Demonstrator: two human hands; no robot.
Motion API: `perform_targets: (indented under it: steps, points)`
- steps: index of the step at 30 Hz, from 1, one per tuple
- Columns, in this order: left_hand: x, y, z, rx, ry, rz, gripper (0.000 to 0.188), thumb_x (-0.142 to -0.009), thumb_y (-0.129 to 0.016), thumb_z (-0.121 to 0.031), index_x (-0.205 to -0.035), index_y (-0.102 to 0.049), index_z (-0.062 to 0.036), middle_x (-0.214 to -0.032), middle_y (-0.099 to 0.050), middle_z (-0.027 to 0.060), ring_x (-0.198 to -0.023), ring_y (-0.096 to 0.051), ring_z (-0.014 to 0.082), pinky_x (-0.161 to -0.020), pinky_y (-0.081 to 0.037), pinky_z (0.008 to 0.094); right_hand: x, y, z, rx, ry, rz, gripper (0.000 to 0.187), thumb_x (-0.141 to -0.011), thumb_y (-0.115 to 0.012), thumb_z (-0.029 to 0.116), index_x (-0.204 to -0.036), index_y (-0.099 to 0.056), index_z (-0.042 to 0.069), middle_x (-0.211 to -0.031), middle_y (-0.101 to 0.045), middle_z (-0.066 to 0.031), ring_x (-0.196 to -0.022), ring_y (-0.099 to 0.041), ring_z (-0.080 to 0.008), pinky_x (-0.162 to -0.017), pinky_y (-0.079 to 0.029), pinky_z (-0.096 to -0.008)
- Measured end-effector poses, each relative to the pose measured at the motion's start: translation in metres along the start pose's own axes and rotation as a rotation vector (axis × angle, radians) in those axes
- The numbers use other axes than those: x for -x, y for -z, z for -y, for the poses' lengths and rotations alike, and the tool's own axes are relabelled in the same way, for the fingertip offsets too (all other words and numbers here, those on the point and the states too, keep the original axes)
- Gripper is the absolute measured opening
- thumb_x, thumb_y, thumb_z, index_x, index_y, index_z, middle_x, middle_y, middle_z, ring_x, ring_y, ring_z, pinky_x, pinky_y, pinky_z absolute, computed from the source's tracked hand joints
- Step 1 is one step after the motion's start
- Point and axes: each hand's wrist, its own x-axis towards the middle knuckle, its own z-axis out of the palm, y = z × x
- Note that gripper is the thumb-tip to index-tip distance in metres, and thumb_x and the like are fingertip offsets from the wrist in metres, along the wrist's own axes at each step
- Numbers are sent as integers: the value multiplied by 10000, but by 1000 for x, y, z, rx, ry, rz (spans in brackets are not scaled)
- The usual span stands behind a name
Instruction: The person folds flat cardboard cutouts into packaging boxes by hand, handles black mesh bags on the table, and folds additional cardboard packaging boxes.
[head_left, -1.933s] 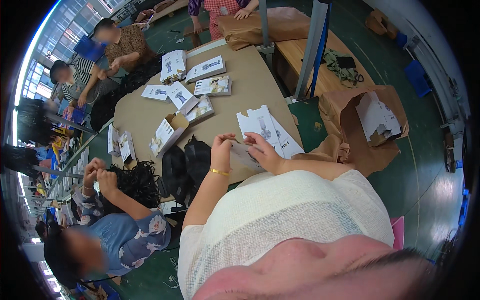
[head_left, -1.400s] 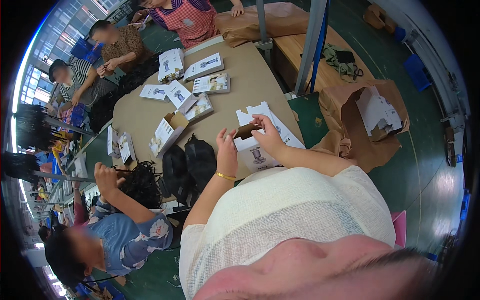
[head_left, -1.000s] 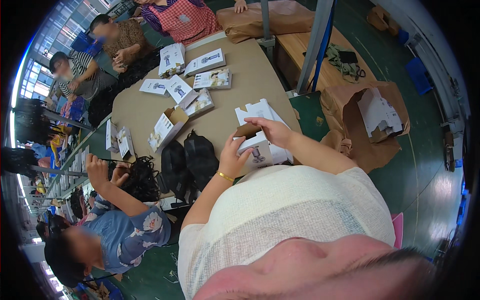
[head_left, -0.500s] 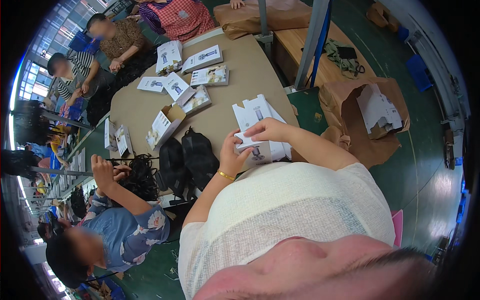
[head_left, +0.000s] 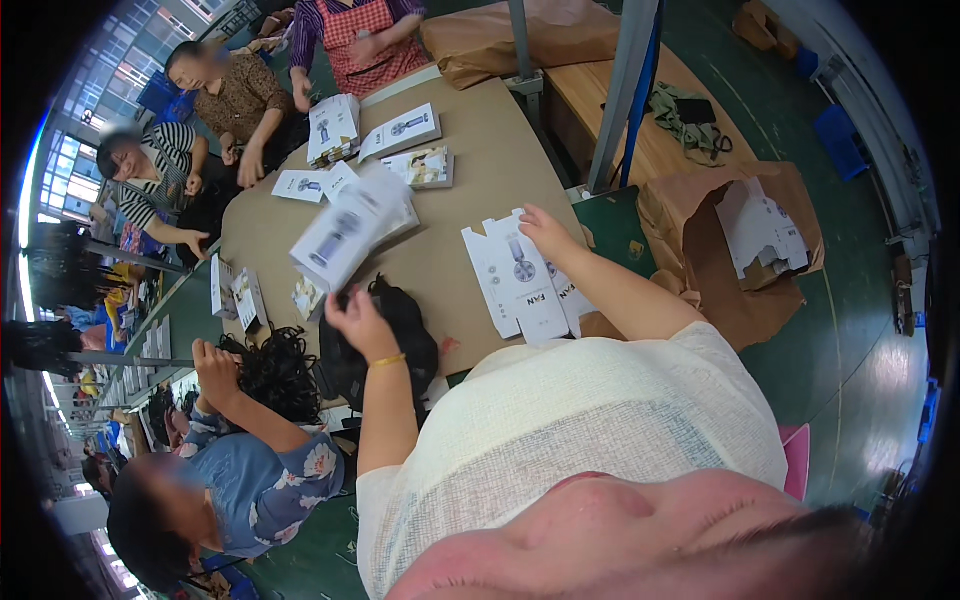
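A white box with a handheld fan printed on it (head_left: 340,235), blurred by motion, is tilted over the other boxes on the left of the table. Just below its lower end is my left hand (head_left: 365,328), fingers apart and apparently clear of the box. My right hand (head_left: 548,235) is at the upper right corner of a flat, unfolded white carton (head_left: 510,285), its fingers closed at the edge. Another flat carton (head_left: 572,305) lies partly beneath that one. Under my left hand and wrist sits a black bag (head_left: 405,320).
More white boxes (head_left: 400,130) stand on the brown-covered table (head_left: 480,130). Co-workers sit or stand along the far and left sides, one with dark curly hair pieces (head_left: 275,375). An open brown paper sack (head_left: 690,215) holding cartons stands right, near a metal post (head_left: 622,100).
My left hand has swung left, and the box both hands held is now over the other boxes. My right hand has moved up to the flat carton. The co-workers have shifted.
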Motion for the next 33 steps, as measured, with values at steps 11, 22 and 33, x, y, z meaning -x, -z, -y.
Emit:
perform_targets:
  steps: [11,22,33]
  points:
    - [71,-70,147,-415,599,896,797,-774,-643,-166,-1375,-157,29,-1353,-328,238,-1240,-362,304,-1027,-293,359,-33,-10,-46,401,-131,15,600,-680,-531,-14,-1265,-400,3,-1107,-558,-138,-1041,-531,-228,-877,-422,-306]
    - [31,-52,29,-197,876,392,213,-849,-589,-284,-905,-562,-81,-769,-543,-11,-681,-487,85,-604,-387,222,67,-64,60,173,109,219,264,-724,-527,58,-983,-517,8,-871,-582,-103,-811,-542,-169,-729,-443,-305]
    - [52,-31,-13,144,718,609,234,-857,-525,-147,-1063,-547,-39,-963,-570,28,-848,-525,113,-738,-405,215,103,-68,71,-257,137,284,310,-867,-458,130,-1161,-436,32,-1067,-514,-80,-1018,-464,-148,-904,-367,-273]
